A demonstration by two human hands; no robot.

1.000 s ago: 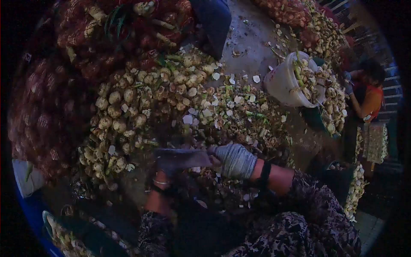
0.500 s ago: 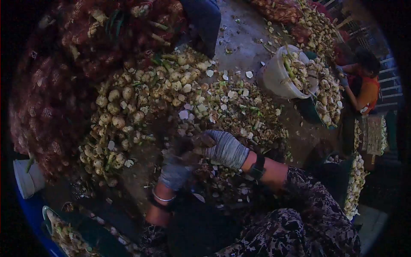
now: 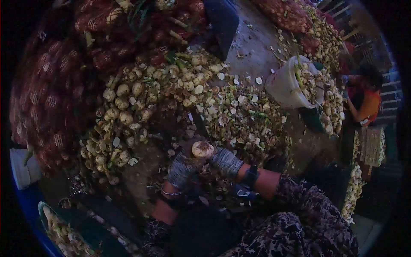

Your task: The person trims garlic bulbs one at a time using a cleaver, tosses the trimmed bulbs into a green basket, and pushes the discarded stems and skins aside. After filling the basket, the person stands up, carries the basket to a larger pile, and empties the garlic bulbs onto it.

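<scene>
Gloved in grey, my left hand (image 3: 181, 172) is below and left of a pale round bulb (image 3: 202, 149), its fingers bent toward it in shadow. My right hand (image 3: 227, 162), in a striped grey glove, has its closed fingers against the bulb's right side. The bulb shows brownish skin on its upper right. Around and beyond both hands lie scattered trimmings (image 3: 239, 115). A heap of pale bulbs (image 3: 124, 103) rises to the left of the trimmings. What my left fingers press on is hard to see.
Red mesh sacks (image 3: 51, 103) fill the left. A white bucket (image 3: 282, 88) of bulbs and stalks tilts at the upper right. Beyond it crouches another person (image 3: 369, 103) in orange. A green-rimmed container (image 3: 41, 206) holds bulbs at the lower left. A white bucket (image 3: 21, 167) stands at the left edge.
The pale bulb now shows clearly between my hands. Both hands have shifted slightly, the right one lower. The whole view has moved, with the surroundings displaced to the right.
</scene>
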